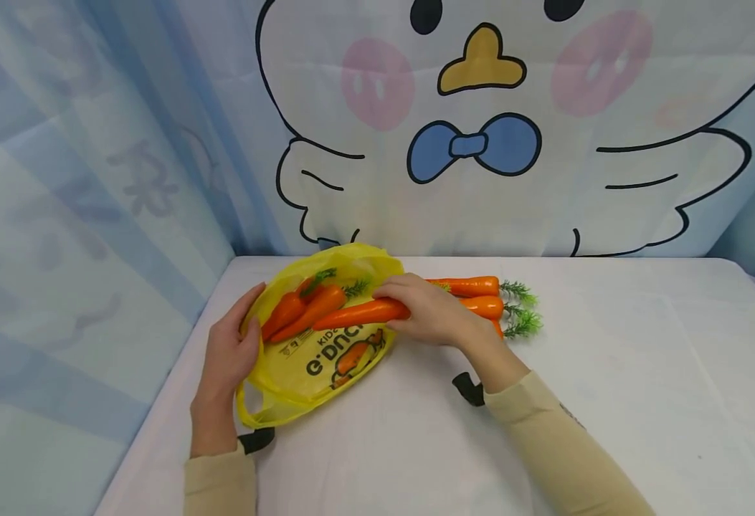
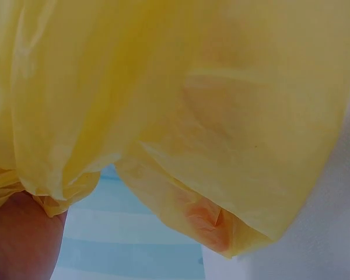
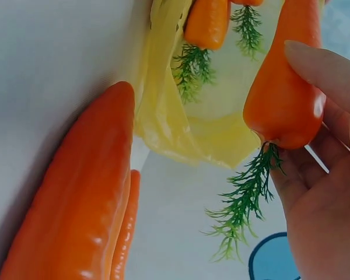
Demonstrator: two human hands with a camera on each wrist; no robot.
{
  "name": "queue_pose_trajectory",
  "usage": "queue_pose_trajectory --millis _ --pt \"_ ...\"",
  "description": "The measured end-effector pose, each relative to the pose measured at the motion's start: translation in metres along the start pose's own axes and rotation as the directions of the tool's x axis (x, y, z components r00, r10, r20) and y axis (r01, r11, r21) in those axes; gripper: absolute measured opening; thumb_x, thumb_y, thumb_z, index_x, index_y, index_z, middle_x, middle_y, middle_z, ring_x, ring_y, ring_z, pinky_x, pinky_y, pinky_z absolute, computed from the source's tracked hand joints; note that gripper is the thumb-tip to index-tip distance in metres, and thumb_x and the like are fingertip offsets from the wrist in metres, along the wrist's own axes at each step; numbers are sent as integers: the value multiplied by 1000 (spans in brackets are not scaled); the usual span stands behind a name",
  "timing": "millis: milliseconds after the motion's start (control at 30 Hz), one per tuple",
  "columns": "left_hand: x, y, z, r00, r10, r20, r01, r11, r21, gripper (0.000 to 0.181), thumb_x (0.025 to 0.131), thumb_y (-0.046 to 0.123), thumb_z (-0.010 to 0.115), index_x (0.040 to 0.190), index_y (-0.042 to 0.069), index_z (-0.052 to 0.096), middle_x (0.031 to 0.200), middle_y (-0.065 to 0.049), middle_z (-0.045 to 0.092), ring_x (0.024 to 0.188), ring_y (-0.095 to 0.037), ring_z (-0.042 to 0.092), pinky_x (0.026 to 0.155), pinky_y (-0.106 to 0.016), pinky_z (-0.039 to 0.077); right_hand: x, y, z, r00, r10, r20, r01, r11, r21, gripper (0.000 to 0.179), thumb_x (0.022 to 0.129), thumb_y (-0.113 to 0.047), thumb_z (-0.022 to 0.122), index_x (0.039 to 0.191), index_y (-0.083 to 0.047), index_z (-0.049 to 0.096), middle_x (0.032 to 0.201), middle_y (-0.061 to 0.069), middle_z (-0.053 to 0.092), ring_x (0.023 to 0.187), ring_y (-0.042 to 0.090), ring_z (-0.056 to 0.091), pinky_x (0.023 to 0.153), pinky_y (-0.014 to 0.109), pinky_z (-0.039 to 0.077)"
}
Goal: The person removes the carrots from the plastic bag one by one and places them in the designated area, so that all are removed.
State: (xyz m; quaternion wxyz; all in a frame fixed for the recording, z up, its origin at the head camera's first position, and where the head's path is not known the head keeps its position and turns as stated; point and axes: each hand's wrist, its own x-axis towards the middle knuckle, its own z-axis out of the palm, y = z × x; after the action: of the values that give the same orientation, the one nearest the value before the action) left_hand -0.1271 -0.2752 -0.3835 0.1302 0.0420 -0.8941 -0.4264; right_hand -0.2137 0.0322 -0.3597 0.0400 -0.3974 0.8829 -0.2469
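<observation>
A yellow plastic bag (image 1: 287,401) lies on the table with its mouth spread open, and my left hand (image 1: 231,344) grips its left rim. In the left wrist view the bag (image 2: 251,128) covers most of that hand (image 2: 26,239). My right hand (image 1: 425,308) holds an orange carrot (image 1: 364,313) by its thick end, its tip reaching in over the bag's opening. The right wrist view shows thumb and fingers around this carrot (image 3: 289,99), with green leaves hanging below. Inside the bag are several other carrots (image 1: 315,313) with green tops.
Right of the bag, beneath and behind my right forearm, lie more carrots (image 1: 474,287) with leafy tops (image 1: 522,324) pointing right. The white table (image 1: 642,401) runs to a curtain printed with a cartoon figure (image 1: 474,208). Black straps (image 1: 469,389) hang at both wrists.
</observation>
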Motion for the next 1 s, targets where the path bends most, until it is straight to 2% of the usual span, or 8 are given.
queue_pose_trajectory --millis 233,633,867,1000 --pt "0 1 1 1000 -10 5 10 1000 4 53 103 4 43 156 17 42 157 -7 42 144 -30 36 115 -52 32 -8 6 -2 1000 -10 -29 10 1000 2 41 92 -16 75 131 -9 64 131 3 61 121 22 52 104 40 45" --pt "-1 0 -2 1000 0 -1 1 999 36 54 103 5 44 155 18 42 156 -9 43 142 -32 37 114 -54 32 -27 18 -17 996 24 -84 -23 1000 13 43 90 -17 78 130 -8 65 130 4 61 121 25 51 101 44 46" --pt "-1 1 -1 1000 -14 10 14 1000 23 53 104 6 43 156 19 42 156 -8 42 142 -33 37 115 -55 31 -43 29 -29 990 95 -106 -93 995 25 43 90 -17 78 130 -9 65 131 6 60 118 26 52 100 47 47" --pt "-1 0 -1 1000 16 4 -16 1000 16 53 103 4 43 155 16 44 155 -9 44 141 -33 39 114 -55 31 -52 36 -35 985 129 -117 -127 991 30 43 90 -14 76 131 -9 65 133 7 59 118 28 52 99 48 47"
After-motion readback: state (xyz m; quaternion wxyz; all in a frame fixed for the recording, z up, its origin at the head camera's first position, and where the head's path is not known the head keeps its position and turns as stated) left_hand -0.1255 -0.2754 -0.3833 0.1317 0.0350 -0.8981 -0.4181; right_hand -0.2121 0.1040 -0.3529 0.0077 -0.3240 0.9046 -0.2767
